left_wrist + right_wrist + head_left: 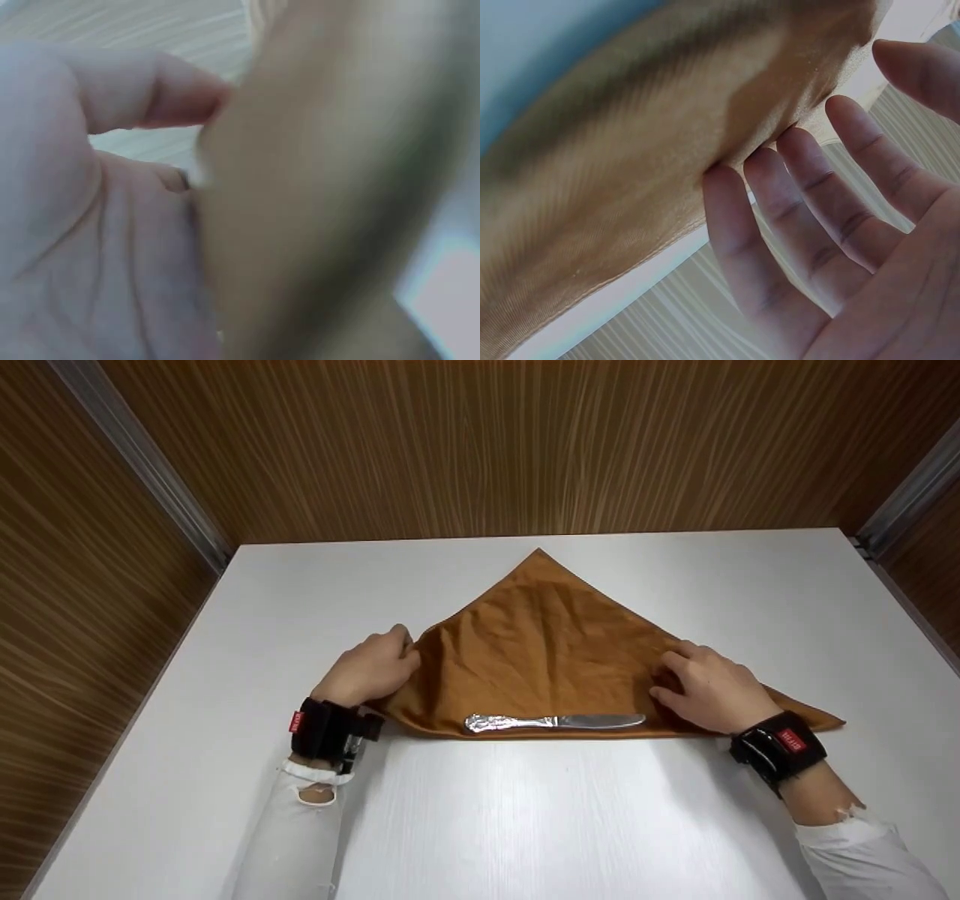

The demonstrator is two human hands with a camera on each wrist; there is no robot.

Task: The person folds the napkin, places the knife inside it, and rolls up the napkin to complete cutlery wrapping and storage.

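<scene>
At the left of the head view, the left hand (373,667) is seen resting at the left edge of a brown cloth napkin (540,645), its fingers curled and the cloth's edge pinched between thumb and fingers. In the left wrist view the thumb is pressed against the blurred cloth (322,195), which fills the right half of that frame.

The napkin is folded into a triangle and is laid flat on a white table (540,825), its apex pointing to the upper middle of the frame and its long edge running across the centre. A silver table knife (555,722) is laid along that long edge, on the cloth, handle to the left and blade to the right.

Right of centre, the right hand (712,690) is placed on the napkin's right part, just beside the knife's blade tip. In the right wrist view its fingers (795,217) are shown nearly straight and spread, with only the fingertips touching the cloth (630,172). Wood-grain walls (480,442) are seen behind the table.
</scene>
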